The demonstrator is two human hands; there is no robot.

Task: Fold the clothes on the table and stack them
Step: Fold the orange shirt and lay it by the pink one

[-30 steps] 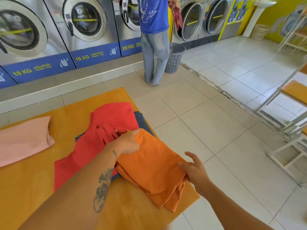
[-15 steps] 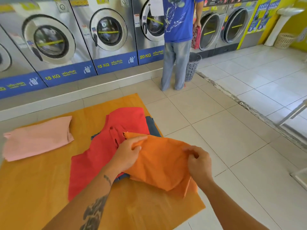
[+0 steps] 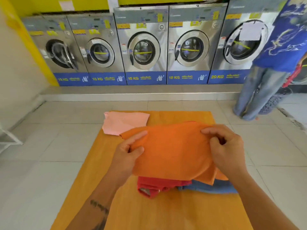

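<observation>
Both gripping orange garment [image 3: 172, 151], left hand [image 3: 127, 153] and right hand [image 3: 227, 150]; now raised over red garment [image 3: 154, 185], nearer pink cloth [image 3: 124, 122].

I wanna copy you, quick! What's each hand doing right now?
Left hand: closed, pinching the orange cloth at its left edge.
Right hand: closed, gripping the same cloth's right edge.

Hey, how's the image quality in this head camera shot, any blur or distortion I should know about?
Head view: wide-angle bending curves the washing machines; motion blur softens their labels and the person in blue; the hands and orange garment are fairly sharp; lighting is even, with no harsh glare.
</observation>
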